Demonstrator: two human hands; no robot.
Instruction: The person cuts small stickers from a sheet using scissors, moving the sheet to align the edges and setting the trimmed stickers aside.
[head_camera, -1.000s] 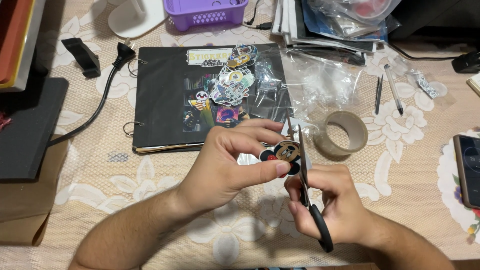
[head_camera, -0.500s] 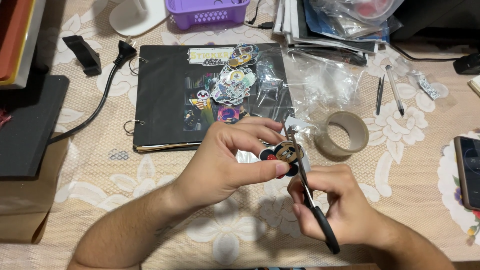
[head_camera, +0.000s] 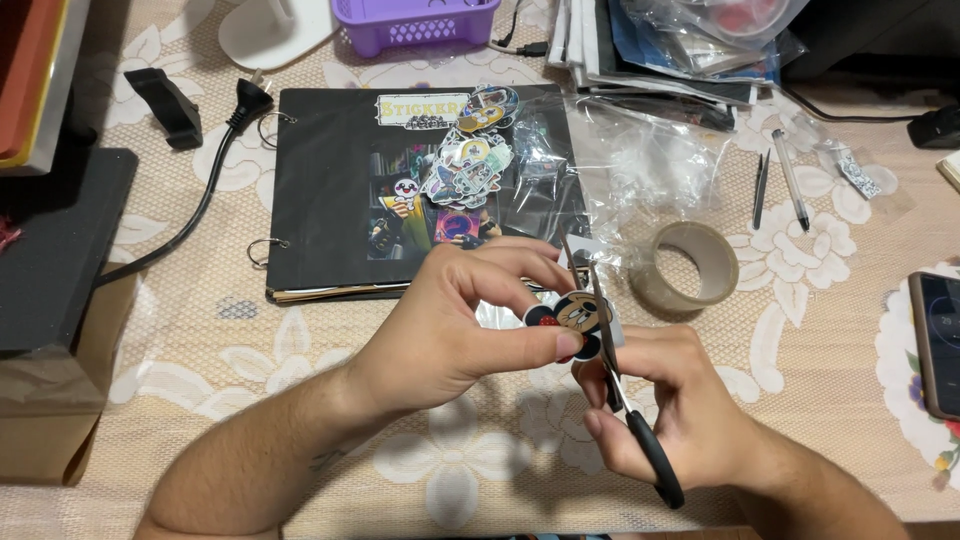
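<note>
My left hand (head_camera: 455, 325) pinches a small cartoon sticker (head_camera: 570, 315) between thumb and fingers, holding it above the lace tablecloth. My right hand (head_camera: 670, 400) grips black-handled scissors (head_camera: 625, 400), and the blades (head_camera: 585, 275) rise right against the sticker's edge. Behind my hands lies a black ring-bound album (head_camera: 330, 190) with a pile of loose stickers (head_camera: 465, 165) on its page.
A roll of clear tape (head_camera: 685, 265) sits right of the album, with two pens (head_camera: 775, 185) and crumpled plastic bags (head_camera: 640, 150) beyond. A phone (head_camera: 940, 340) lies at the right edge. A purple basket (head_camera: 430, 22), a black cable (head_camera: 200, 200) and a black box (head_camera: 55, 250) are to the left and back.
My hands have shifted slightly with the sticker and scissors; the scissors' blades have worked a little along the sticker's edge. Everything on the table stays put.
</note>
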